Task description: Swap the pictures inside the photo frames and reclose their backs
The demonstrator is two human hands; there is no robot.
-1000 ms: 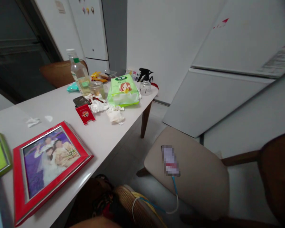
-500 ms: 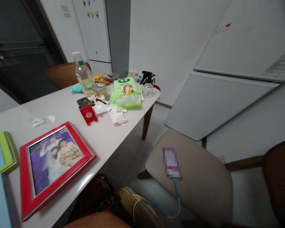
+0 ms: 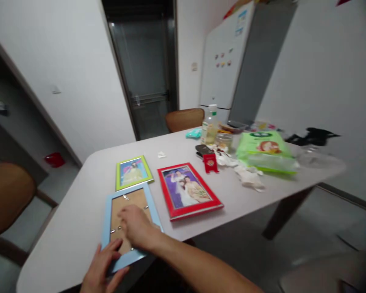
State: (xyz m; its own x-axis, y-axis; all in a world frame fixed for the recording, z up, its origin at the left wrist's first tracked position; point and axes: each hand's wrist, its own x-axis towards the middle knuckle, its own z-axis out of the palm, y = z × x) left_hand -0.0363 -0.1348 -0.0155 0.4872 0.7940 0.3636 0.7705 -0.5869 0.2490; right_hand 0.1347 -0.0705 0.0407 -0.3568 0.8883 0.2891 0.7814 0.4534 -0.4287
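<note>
A light blue picture frame (image 3: 108, 211) lies face down on the table, with its brown backing board (image 3: 117, 203) showing and small metal clips around the inner edge. My left hand (image 3: 102, 264) grips the lower left corner, its fingers over the side and its thumb by the bottom edge. Over the middle of the backing is my right hand (image 3: 137, 226), fingers curled and pinched together; whatever is between them is hidden. Behind lies a lime green picture frame (image 3: 118, 175) with a photo. To the right, a red picture frame (image 3: 187, 212) rests face up.
Tissues (image 3: 250, 177), a red phone stand (image 3: 210, 162), a bottle (image 3: 210, 130), a glass jar (image 3: 224, 141), a green tissue pack (image 3: 264, 150) and a spray bottle (image 3: 312, 150) crowd the white table's (image 3: 79, 211) right part. A chair (image 3: 9, 199) stands left.
My view has swung left, so the phone on the chair is out of sight. Both my hands, unseen before, now show at the blue frame, which is fully in view.
</note>
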